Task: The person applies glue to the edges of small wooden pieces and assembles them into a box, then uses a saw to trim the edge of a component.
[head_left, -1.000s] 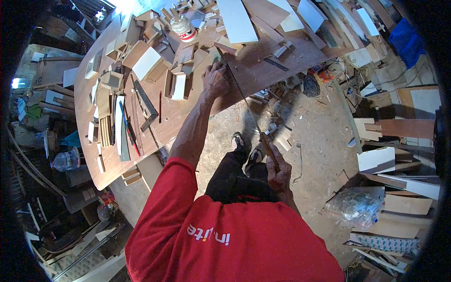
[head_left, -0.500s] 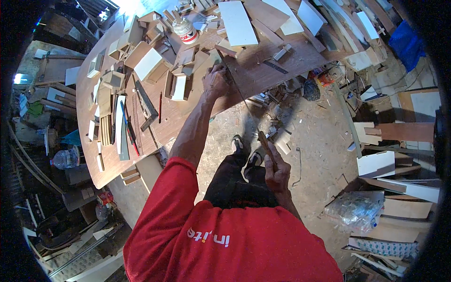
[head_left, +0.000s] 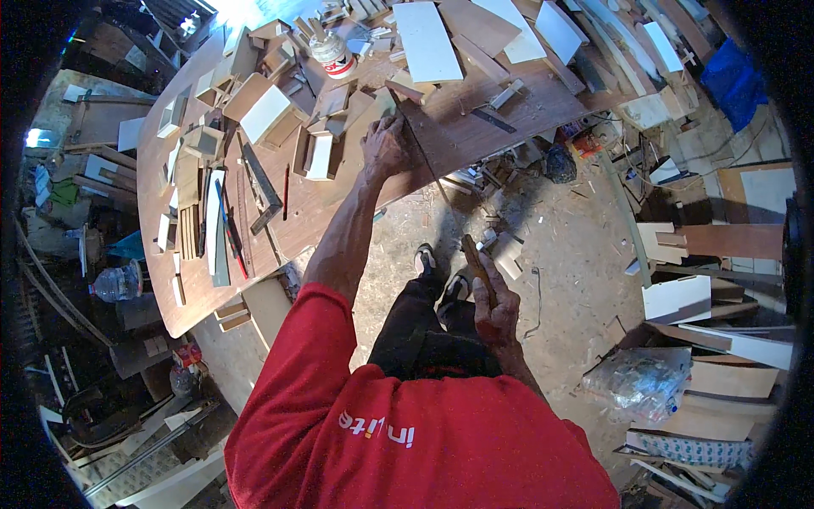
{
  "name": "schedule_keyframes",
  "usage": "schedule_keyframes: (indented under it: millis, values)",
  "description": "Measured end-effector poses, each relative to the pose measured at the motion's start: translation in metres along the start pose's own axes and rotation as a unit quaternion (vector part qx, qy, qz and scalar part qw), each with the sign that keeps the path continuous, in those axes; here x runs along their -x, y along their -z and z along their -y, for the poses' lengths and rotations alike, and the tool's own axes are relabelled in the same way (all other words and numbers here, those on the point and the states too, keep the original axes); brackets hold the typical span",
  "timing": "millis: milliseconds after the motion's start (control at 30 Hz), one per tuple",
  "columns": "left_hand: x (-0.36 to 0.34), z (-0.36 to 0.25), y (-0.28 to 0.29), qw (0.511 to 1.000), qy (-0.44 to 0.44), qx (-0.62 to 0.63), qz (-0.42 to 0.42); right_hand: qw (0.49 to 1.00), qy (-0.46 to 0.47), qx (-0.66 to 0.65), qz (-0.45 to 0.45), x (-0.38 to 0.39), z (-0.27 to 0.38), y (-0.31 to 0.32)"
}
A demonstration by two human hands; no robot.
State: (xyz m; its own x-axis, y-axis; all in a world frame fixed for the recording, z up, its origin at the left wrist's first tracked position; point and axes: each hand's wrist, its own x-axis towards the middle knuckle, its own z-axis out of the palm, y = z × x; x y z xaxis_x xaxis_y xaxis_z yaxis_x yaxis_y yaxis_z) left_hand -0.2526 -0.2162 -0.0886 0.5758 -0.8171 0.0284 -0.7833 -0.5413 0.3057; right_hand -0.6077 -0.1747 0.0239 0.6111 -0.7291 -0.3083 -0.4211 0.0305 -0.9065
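My right hand (head_left: 496, 310), low in the centre, grips the wooden handle (head_left: 475, 265) of a long, narrow saw. Its thin blade (head_left: 428, 165) runs up and left to the bench's near edge. There my left hand (head_left: 383, 146) has its fingers bent down on a tan board piece (head_left: 377, 109), right beside the blade; what exactly the fingertips grip is partly hidden. Small box-like assemblies (head_left: 263, 114), a red pencil (head_left: 286, 191) and a dark metal square (head_left: 263, 191) lie to the left on the brown bench top (head_left: 157, 254). A white tub (head_left: 333, 59) stands farther back.
Stacked panels (head_left: 428, 38) and offcuts fill the bench's back. Leaning boards (head_left: 729, 242), a blue sheet (head_left: 729, 81) and a plastic bag (head_left: 636, 382) crowd the right. A water jug (head_left: 119, 284) is at the left. My feet (head_left: 426, 259) stand on the floor among scraps.
My right hand and the saw handle have shifted slightly up and left in the picture. My left hand stays in about the same place on the board piece.
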Motion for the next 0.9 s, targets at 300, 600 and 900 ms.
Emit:
schedule_keyframes:
  millis: [300, 600, 900]
  values:
    - [0.004, -0.002, 0.000, 0.993, 0.054, 0.105, -0.029, 1.000, 0.003, -0.026, 0.006, -0.002, -0.003, -0.002]
    - [0.001, 0.009, -0.010, 0.997, 0.033, 0.058, -0.031, 0.999, 0.040, -0.003, -0.006, -0.002, -0.016, -0.005]
    - [0.003, -0.003, 0.002, 1.000, 0.014, 0.016, 0.015, 0.998, 0.049, 0.020, -0.029, -0.002, -0.026, -0.007]
